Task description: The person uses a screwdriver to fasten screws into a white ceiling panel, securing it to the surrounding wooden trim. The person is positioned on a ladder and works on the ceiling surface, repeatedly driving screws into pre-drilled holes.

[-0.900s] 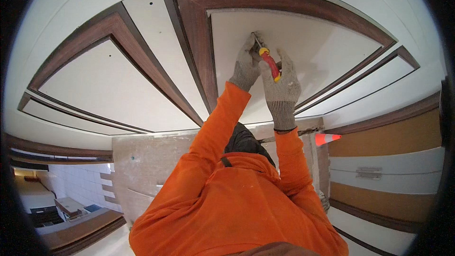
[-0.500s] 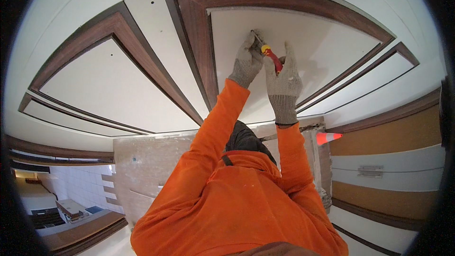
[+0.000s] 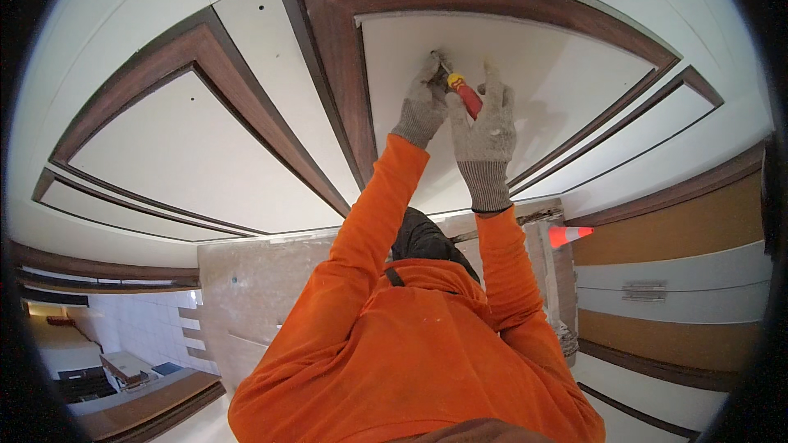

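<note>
Both arms, in orange sleeves, are reaching up to a white ceiling panel, and both hands are wearing grey knit gloves. The right hand is gripping a screwdriver with a red handle and yellow collar; its fingers are curling around the lower part of the handle while the red and yellow part is showing above and to the left of the glove. The tool is slanting up and to the left, its yellow end pointing at the spot where the left hand is working, and its tip is hidden, so whether it is touching the panel cannot be told. The left hand is sitting just beside the right one, on its left, with fingers bent and pressing up near the top corner of the panel, right by the yellow end of the tool; whether it is pinching anything small cannot be told. Immediately left of the left hand, a dark wood trim strip is running down along the panel edge. Below the hands, between the two forearms, the hooded head of the person in the orange top is showing. Well to the lower right of the right hand, an orange and white traffic cone is lying on its side.
</note>
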`<state>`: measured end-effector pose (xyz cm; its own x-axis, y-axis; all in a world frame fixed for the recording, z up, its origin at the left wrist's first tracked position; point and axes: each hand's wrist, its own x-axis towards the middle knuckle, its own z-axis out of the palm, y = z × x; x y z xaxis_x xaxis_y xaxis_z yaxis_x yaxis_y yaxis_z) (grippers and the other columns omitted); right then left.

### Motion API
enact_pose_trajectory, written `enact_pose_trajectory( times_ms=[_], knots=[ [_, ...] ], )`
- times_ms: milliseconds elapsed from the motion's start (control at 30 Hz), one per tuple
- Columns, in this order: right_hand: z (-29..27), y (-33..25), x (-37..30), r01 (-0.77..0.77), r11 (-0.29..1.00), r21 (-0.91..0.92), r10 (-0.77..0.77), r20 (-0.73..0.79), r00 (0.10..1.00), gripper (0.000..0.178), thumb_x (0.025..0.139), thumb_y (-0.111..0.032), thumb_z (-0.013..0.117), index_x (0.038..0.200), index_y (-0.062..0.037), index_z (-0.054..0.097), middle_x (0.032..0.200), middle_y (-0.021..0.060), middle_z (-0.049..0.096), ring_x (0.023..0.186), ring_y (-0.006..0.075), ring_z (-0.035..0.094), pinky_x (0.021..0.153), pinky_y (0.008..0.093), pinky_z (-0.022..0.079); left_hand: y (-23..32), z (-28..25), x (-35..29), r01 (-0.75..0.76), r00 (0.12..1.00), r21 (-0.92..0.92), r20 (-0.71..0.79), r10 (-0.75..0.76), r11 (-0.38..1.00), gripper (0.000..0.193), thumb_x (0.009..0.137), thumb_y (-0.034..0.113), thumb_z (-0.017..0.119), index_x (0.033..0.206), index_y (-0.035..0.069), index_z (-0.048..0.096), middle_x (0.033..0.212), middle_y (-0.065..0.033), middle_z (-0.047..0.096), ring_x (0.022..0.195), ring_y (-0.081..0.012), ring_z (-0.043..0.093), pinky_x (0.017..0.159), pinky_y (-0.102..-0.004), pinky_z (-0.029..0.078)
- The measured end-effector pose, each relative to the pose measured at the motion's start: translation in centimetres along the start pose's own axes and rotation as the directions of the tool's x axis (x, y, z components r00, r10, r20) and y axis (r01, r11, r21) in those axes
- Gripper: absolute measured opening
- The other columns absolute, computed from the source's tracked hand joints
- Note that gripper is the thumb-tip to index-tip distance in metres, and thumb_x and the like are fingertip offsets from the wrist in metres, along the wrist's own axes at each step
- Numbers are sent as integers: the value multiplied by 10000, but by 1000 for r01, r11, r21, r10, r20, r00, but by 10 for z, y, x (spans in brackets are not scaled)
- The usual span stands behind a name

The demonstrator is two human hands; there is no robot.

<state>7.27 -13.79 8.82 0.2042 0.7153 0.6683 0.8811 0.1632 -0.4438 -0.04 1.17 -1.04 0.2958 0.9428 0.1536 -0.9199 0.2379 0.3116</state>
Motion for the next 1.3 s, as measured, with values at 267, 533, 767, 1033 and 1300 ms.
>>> enact_pose_trajectory(
  times_ms=[267, 533, 767, 1033, 1300],
  knots=[
    [-5, 7, -5, -210, 977, -23, 211, 162, 964, 710, 1013, -332, 613, 1598, -90, 290, 1055, 138, 676, 833, 309, 714, 687, 419, 573, 0, 8, -2, -16, 994, -167, -111, -3, 986, 244, 1057, 246, 584, 1179, 52, 666, 1056, -66, 713, 937, -216, 683, 864, -374, 578],
    [-7, 2, -5, -22, 999, 44, 22, -5, 1000, 776, 939, -292, 702, 1596, -129, 324, 1070, 151, 694, 810, 297, 725, 680, 415, 573, 6, 19, -10, 15, 994, -90, -108, -25, 996, 209, 1064, 205, 564, 1140, 28, 645, 1030, -73, 695, 981, -200, 663, 899, -366, 563],
    [-9, -4, -9, -17, 999, 28, 17, 26, 1000, 690, 1008, -328, 631, 1588, -106, 330, 1044, 139, 713, 807, 307, 729, 680, 412, 576, 8, 1, 3, -40, 999, -63, -39, 37, 997, 249, 1079, 245, 538, 1201, 63, 657, 1040, -56, 703, 951, -199, 676, 881, -360, 571],
    [-1, 7, -14, -109, 994, 6, 108, 80, 991, 735, 941, -213, 693, 1587, -145, 349, 937, 123, 694, 820, 293, 720, 733, 409, 572, 4, 12, -5, -2, 999, -125, -36, -2, 992, 241, 1073, 221, 543, 1202, 48, 650, 1053, -68, 703, 980, -206, 667, 888, -362, 561],
    [2, 20, -14, -48, 994, 94, 45, 27, 999, 667, 966, -216, 661, 1565, -145, 377, 1151, 149, 614, 992, 292, 664, 792, 427, 564, -1, 19, -9, -33, 999, -95, -12, 32, 995, 256, 1077, 231, 531, 1204, 47, 657, 1074, -70, 712, 996, -201, 669, 901, -351, 550]
  ],
)
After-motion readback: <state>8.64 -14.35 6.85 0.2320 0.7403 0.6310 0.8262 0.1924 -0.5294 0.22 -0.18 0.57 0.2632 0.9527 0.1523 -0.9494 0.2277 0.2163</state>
